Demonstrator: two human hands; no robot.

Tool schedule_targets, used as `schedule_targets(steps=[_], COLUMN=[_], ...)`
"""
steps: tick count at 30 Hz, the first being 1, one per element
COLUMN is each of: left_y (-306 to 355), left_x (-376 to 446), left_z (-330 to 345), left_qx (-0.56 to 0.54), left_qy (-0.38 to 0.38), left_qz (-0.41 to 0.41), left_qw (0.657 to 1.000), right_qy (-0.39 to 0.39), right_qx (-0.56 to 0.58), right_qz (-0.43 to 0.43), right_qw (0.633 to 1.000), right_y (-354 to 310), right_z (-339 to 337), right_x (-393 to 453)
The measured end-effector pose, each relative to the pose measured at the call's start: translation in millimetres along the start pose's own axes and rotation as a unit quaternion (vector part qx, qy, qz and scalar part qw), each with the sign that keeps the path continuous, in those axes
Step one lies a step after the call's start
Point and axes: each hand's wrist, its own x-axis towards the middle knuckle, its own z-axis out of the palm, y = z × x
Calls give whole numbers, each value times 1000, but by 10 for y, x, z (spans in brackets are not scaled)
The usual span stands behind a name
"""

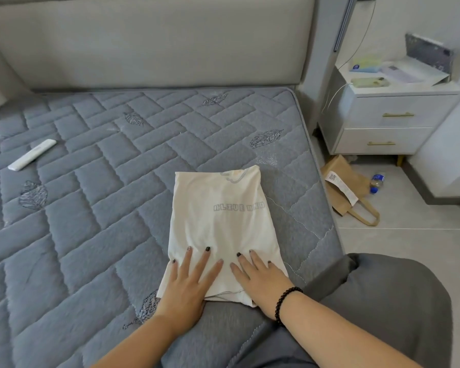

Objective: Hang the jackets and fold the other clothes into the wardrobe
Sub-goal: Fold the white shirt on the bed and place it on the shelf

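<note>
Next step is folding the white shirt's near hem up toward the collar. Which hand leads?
Probably either: left hand and right hand both press flat on the white shirt at its near hem, side by side. A two-hand fold suits.

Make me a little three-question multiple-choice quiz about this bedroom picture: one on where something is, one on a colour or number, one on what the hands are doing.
1. Where does the white remote lie?
A. On the nightstand
B. On the mattress, far to the left of the shirt
C. On the floor

2. How many drawers does the nightstand show?
A. One
B. Two
C. Four

3. What are the hands doing to the folded white shirt?
A. Pressing flat on its near end
B. Lifting it into the air
C. Not touching it

Answers:
1 B, it rests on the grey quilted mattress.
2 B, two fronts, each with a gold handle.
3 A, left hand and right hand lie on it with straight fingers.
</note>
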Motion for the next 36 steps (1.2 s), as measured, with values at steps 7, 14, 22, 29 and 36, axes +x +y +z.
schedule_targets(steps=[7, 14, 22, 29, 36], left_y=[-1, -92, -269, -893, -1006], left_x=[158, -37, -43, 448, 1261], left_z=[-116, -557, -1165, -1493, -1025], left_qx=[33, -85, -302, -323, -443], left_qy=[-76, -108, -87, 8, 208], left_qz=[-4, 76, 95, 23, -330], left_qw=[997, 988, 945, 946, 807], right_qy=[9, 13, 35, 190, 331], right_qx=[18, 12, 123, 163, 548], right_qz=[2, -4, 12, 101, 230], right_qw=[1000, 1000, 992, 963, 733], right_y=[128, 372, 730, 1092, 1401], right_z=[-220, -416, -786, -1332, -1372], right_x=[28, -232, -620, -208, 766])
